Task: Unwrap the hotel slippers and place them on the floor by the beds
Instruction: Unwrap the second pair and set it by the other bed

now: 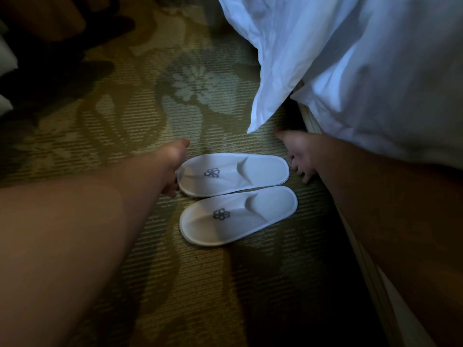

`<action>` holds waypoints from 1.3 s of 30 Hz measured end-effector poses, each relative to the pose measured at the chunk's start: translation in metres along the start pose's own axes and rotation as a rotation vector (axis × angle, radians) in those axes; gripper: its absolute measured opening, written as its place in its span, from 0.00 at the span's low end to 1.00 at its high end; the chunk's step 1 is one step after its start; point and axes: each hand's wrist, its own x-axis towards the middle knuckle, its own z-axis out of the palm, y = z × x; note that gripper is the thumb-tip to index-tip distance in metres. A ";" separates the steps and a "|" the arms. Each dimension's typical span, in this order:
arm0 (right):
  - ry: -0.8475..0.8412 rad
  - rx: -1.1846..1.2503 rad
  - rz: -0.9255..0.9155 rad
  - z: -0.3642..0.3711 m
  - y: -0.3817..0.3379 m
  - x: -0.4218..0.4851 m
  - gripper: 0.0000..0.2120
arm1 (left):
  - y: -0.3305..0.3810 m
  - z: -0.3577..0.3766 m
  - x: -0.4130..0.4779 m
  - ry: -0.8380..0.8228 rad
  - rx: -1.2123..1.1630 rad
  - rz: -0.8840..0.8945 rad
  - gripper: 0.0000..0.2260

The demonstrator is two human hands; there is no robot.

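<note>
We log far slipper (234, 174), near slipper (238, 216) side by side on carpet (120, 126); left hand (172, 166) relaxed, fingertips touching far toe; right hand (299, 156) relaxed, empty.

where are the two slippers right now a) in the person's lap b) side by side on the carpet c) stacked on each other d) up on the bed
B: the far slipper and the near slipper lie flat next to each other on the patterned carpet, beside the hanging white bedding.

two forearms shown bare to the frame edges, left hand (172, 166) and right hand (299, 155) left uncovered (details dimmed by low light), short fingernails faintly seen
</note>
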 end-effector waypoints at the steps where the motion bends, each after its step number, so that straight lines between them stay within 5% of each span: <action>1: -0.006 -0.009 0.010 0.000 0.003 -0.002 0.51 | -0.001 -0.001 -0.001 0.006 0.002 -0.006 0.26; 5: -0.026 -0.030 0.021 0.001 0.011 -0.008 0.45 | -0.006 -0.006 -0.004 0.012 0.035 -0.076 0.32; 8: -0.083 -0.100 0.150 0.002 0.016 -0.015 0.52 | -0.015 -0.010 -0.008 -0.026 0.045 -0.218 0.39; 14: -0.117 -0.101 0.186 0.005 0.031 -0.018 0.49 | -0.036 -0.009 -0.008 -0.082 0.079 -0.394 0.44; 39: -0.114 -0.088 0.179 0.007 0.038 -0.006 0.49 | -0.046 0.001 -0.015 -0.130 -0.024 -0.371 0.41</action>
